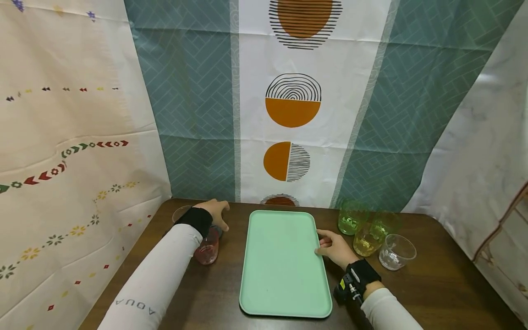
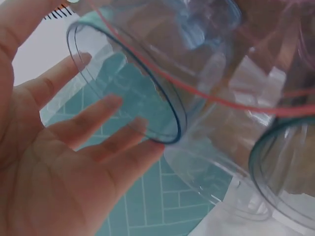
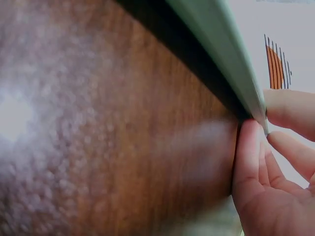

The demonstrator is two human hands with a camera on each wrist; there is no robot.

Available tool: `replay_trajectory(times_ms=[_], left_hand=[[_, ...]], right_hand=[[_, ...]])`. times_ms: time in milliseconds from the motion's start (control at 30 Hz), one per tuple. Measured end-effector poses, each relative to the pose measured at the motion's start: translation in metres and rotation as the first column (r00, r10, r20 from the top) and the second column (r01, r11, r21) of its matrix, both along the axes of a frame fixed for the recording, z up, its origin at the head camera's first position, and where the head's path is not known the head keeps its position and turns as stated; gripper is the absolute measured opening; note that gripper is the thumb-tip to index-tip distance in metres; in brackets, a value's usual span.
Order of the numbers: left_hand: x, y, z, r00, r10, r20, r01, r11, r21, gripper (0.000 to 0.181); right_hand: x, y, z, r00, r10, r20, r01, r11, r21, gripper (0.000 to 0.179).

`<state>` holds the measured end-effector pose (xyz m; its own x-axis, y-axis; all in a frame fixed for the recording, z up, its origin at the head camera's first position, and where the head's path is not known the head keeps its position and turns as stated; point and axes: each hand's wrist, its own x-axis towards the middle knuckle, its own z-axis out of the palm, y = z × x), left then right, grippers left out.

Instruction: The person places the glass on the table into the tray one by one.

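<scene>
A light green rectangular tray (image 1: pixel 286 266) lies lengthwise on the dark wooden table. My right hand (image 1: pixel 336 250) pinches its right rim; the right wrist view shows thumb and fingers at the tray's edge (image 3: pixel 241 73). To the left, my left hand (image 1: pixel 216 213) is over a group of glasses with its fingers spread. Beside those fingers, in the left wrist view, is a blue-tinted glass (image 2: pixel 179 123), its rim passing in front of the fingertips. A pink glass (image 1: pixel 207 251) stands nearer to me, and a clear glass (image 1: pixel 178 214) is partly hidden behind the left wrist.
Right of the tray stand a green glass (image 1: pixel 348 223), another green glass (image 1: pixel 387 221), a yellow glass (image 1: pixel 365 244) and a clear glass (image 1: pixel 396 254). A patterned curtain (image 1: pixel 198 114) hangs behind the table's back edge, with light cloths at both sides.
</scene>
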<state>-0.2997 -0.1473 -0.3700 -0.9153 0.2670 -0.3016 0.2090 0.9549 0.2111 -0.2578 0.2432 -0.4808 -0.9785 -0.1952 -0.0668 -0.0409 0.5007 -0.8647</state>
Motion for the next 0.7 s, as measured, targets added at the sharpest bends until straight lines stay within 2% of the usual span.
replay_trajectory(times_ms=[233,433,567,700], left_hand=[[0.002,-0.003,0.009,0.998,-0.038,0.046,0.037,0.999,0.011,0.071],[0.002,-0.007,0.008,0.998,-0.043,0.047,0.043,0.999,-0.01,0.067],[-0.004,-0.009,0.006,0.999,-0.041,0.027,0.041,0.999,-0.026,0.064],[-0.015,-0.013,-0.003,0.999,-0.053,0.012,0.053,0.998,-0.033,0.063]], right_hand=[[-0.001,0.004,-0.004,0.998,-0.008,0.065,0.015,0.994,-0.104,0.065],[-0.001,0.008,-0.009,0.996,-0.002,0.09,0.016,0.988,-0.155,0.066],[-0.002,0.009,-0.011,0.998,0.013,0.061,-0.004,0.989,-0.151,0.065],[-0.002,0.009,-0.013,0.999,0.005,0.048,0.002,0.99,-0.143,0.064]])
